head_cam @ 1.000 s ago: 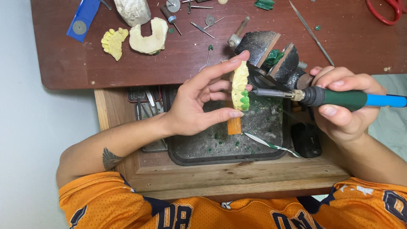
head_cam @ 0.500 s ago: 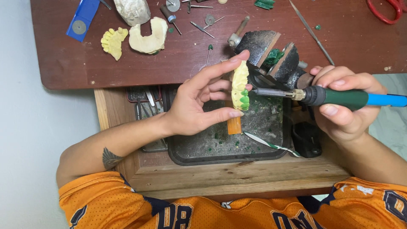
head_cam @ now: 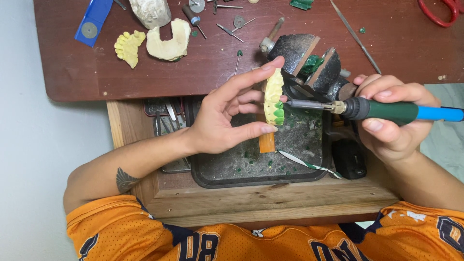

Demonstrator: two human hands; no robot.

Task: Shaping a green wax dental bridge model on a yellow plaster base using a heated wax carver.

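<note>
1. Both hands up over the work: left hand (head_cam: 224,121) half open, thumb and forefinger stretched long and clamped on the two ends of a dental cast (head_cam: 274,94), other fingers curled loosely behind it; right hand (head_cam: 386,125) wrapped tight round the handle of a wax tool (head_cam: 386,110), thumb on top, no gap in the grip.
2. Behind them, a dark red desk (head_cam: 72,72), with a wooden drawer (head_cam: 270,200) pulled out beneath its front edge.
3. Set in that drawer, a black tray (head_cam: 212,179), dusty and flecked with green crumbs, directly under both hands.
4. At the desk edge, just beyond the cast, a black bench vise (head_cam: 309,63) with a green lump between its plates.
5. Wax tool held level, green and blue in the grip, its metal tip (head_cam: 302,103) reaching left to the side of the cast, touching it or very nearly so; cannot tell which.
6. Cast held upright in the air above the tray, pale yellow, teeth facing the tool.
7. As to progress: green wax (head_cam: 278,115) already built up on a few teeth at the lower end only; upper teeth bare and plain yellow.
8. Just below the cast, an orange block (head_cam: 267,142); lying in the tray, a green-and-white strip (head_cam: 304,164).
9. Far back on the desk, well apart from the hands, two spare casts (head_cam: 169,38) and scattered burs (head_cam: 227,30), untouched.
</note>
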